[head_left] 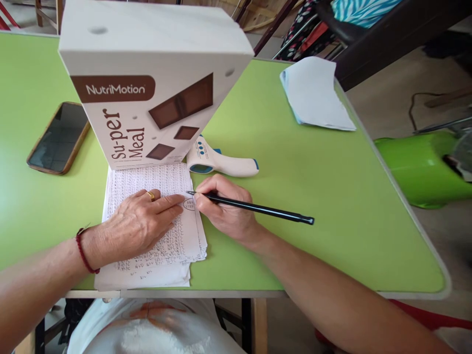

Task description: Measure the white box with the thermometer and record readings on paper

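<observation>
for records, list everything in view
Table: 1, green, centre
Handwritten papers: several, white, under left hand
Tall cardboard box: 1, white, behind papers
Flat smartphone: 1, black, left
Pistol-shaped device: 1, white, beside box
Folded paper: 1 bundle, white, back right
Glossy container: 1, green, right floor
Background furniture, cloth: several, mixed, edges
Slim pen: 1, black, right hand
Thin bracelet: 1, red, left wrist
Ring: 1, gold, left hand
Garment: 1, white, bottom
Left hand: 1, on papers
Right hand: 1, gripping pen
</observation>
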Available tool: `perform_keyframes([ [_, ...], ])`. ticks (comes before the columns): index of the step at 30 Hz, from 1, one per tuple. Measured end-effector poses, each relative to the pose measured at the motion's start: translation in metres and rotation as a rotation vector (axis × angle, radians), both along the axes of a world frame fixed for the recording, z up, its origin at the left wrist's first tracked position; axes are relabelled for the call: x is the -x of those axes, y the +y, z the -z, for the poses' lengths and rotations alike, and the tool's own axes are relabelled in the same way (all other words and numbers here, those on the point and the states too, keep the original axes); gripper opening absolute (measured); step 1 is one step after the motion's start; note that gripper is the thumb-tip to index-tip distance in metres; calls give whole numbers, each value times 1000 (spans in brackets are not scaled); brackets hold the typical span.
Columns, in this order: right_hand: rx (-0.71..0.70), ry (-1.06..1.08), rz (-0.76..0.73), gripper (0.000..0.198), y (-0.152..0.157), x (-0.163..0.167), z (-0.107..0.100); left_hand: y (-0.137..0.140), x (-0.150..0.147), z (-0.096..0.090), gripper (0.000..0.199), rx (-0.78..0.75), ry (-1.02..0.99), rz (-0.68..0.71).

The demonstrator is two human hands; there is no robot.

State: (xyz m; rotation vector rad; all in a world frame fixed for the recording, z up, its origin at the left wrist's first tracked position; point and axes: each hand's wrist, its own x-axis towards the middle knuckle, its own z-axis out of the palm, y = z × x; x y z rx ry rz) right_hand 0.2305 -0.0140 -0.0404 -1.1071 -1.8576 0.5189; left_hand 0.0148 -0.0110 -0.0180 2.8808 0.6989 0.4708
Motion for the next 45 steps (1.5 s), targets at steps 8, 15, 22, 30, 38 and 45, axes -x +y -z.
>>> perform_keyframes([
  [8,-28,30,82,14,0,-1,3,0,0,0,26,0,-9,0],
  [15,-14,14,61,15,0,-1,3,-1,0,0,26,-2,-5,-4],
  [22,-12,18,59,15,0,0,1,0,0,0,26,-1,-6,-6],
  [30,-29,17,85,17,0,-1,2,0,-1,0,29,13,-3,1],
  [38,17,4,51,17,0,-1,1,-1,1,-1,27,11,-2,-1],
  [45,-108,60,107,16,-1,-2,-1,7,-5,-4,24,15,-57,12],
])
